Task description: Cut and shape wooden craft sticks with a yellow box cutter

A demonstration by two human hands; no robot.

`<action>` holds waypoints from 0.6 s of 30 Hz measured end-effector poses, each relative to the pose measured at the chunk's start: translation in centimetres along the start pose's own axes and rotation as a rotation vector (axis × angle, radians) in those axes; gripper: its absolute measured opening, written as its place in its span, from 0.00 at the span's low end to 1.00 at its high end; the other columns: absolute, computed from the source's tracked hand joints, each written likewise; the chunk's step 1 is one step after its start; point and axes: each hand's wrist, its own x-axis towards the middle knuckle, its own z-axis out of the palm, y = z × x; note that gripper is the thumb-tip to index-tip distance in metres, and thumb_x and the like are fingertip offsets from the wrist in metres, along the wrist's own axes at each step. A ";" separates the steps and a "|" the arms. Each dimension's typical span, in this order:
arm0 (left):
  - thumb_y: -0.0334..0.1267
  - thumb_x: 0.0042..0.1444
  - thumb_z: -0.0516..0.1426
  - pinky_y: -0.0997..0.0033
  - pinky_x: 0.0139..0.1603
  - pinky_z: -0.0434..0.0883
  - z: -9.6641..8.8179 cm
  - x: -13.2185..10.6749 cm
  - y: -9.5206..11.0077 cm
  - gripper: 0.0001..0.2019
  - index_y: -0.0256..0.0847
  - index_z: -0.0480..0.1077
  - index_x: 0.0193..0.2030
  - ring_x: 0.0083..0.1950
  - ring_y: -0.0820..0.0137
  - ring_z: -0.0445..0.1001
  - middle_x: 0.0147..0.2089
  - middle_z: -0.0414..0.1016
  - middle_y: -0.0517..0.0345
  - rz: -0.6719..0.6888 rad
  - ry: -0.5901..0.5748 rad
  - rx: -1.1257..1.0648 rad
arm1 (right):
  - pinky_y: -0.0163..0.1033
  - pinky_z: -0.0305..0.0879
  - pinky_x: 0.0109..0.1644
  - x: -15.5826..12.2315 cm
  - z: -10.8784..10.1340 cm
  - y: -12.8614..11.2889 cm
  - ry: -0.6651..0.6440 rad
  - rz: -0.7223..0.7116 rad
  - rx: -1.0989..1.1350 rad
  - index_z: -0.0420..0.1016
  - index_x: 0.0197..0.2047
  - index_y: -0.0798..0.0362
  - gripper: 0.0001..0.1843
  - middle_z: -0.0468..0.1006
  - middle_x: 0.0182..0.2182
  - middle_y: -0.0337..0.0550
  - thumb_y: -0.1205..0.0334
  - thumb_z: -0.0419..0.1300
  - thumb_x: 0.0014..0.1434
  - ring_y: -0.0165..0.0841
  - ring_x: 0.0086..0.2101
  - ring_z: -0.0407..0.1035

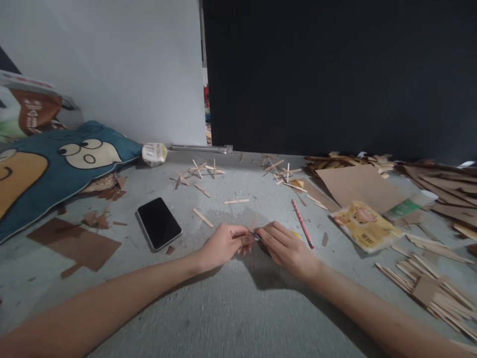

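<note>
My left hand (pixel 223 243) and my right hand (pixel 285 246) meet low over the grey floor (pixel 231 308), fingertips touching. The left fingers pinch a small brown piece of cardboard (pixel 247 240). The right fingers are closed on a small dark tool whose tip (pixel 255 235) touches that piece; I cannot make out what it is. A red pencil (pixel 302 223) lies just right of my right hand. A black phone (pixel 159 223) lies face up to the left of my left hand.
Wooden craft sticks (pixel 203 218) are scattered ahead, and more are piled at right (pixel 428 288). Brown cardboard sheets (pixel 359 186) and a yellow packet (pixel 364 224) lie at right, cardboard scraps (pixel 76 243) and a blue cartoon pillow (pixel 55 169) at left. A dark panel (pixel 335 74) stands behind.
</note>
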 end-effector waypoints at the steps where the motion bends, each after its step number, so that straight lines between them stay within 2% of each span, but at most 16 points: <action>1: 0.57 0.63 0.60 0.72 0.32 0.62 0.0 0.0 0.0 0.24 0.38 0.72 0.27 0.28 0.73 0.65 0.25 0.70 0.59 0.007 -0.007 -0.003 | 0.45 0.73 0.41 0.0 0.0 0.0 0.003 -0.005 0.002 0.66 0.63 0.57 0.20 0.79 0.39 0.50 0.75 0.49 0.71 0.39 0.36 0.71; 6: 0.61 0.61 0.61 0.71 0.33 0.63 0.0 -0.1 0.6 0.26 0.37 0.71 0.27 0.29 0.72 0.67 0.25 0.69 0.59 0.037 -0.046 -0.084 | 0.44 0.73 0.41 0.2 -0.2 -0.1 0.038 -0.028 0.017 0.66 0.63 0.58 0.20 0.79 0.39 0.50 0.77 0.51 0.70 0.40 0.37 0.70; 11: 0.63 0.59 0.62 0.71 0.33 0.64 0.0 -0.2 0.7 0.27 0.37 0.71 0.27 0.28 0.73 0.67 0.25 0.69 0.59 0.032 -0.036 -0.126 | 0.44 0.73 0.42 0.2 -0.4 -0.1 0.050 -0.026 0.006 0.65 0.63 0.59 0.21 0.80 0.40 0.51 0.78 0.51 0.70 0.40 0.38 0.69; 18: 0.56 0.60 0.63 0.72 0.33 0.65 0.0 0.0 0.5 0.22 0.37 0.72 0.27 0.28 0.73 0.67 0.26 0.71 0.58 0.020 -0.022 -0.123 | 0.45 0.75 0.42 0.0 -0.1 0.1 0.036 -0.024 0.011 0.64 0.65 0.57 0.22 0.80 0.41 0.51 0.76 0.49 0.70 0.40 0.38 0.72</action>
